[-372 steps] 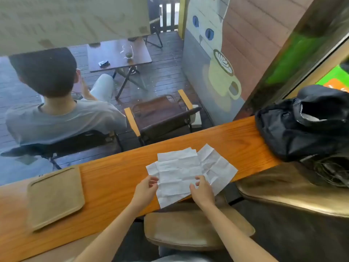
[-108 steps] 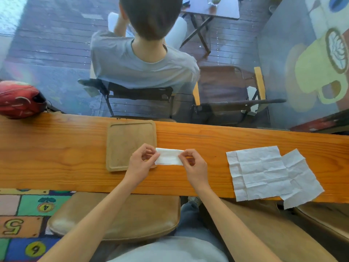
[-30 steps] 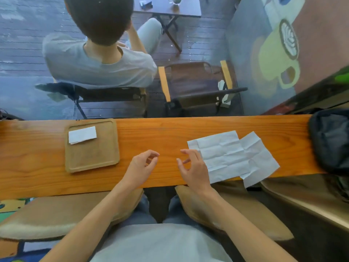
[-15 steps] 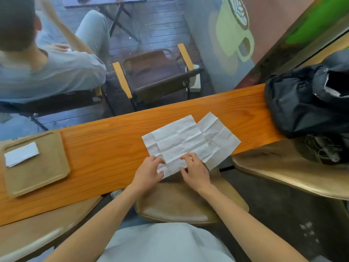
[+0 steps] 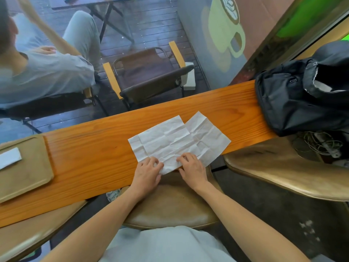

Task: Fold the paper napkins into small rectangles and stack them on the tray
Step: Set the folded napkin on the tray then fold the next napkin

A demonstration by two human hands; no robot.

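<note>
With one folded napkin [image 5: 10,157] on the tray [image 5: 30,178], our fingers [image 5: 151,162] pinch the next napkin [image 5: 166,140] beneath them, another napkin [image 5: 209,137] waiting just beyond.

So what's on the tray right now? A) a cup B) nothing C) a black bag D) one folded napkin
D: one folded napkin lies on the tray, while the black bag sits far along the counter.

The counter [image 5: 90,157] is glossy orange-varnished wood with visible grain. On it lie creased matt white paper napkins [image 5: 175,140]. At nine o'clock sits a matt tan tray [image 5: 28,171]; at two o'clock, a black cloth backpack [image 5: 294,99].
</note>
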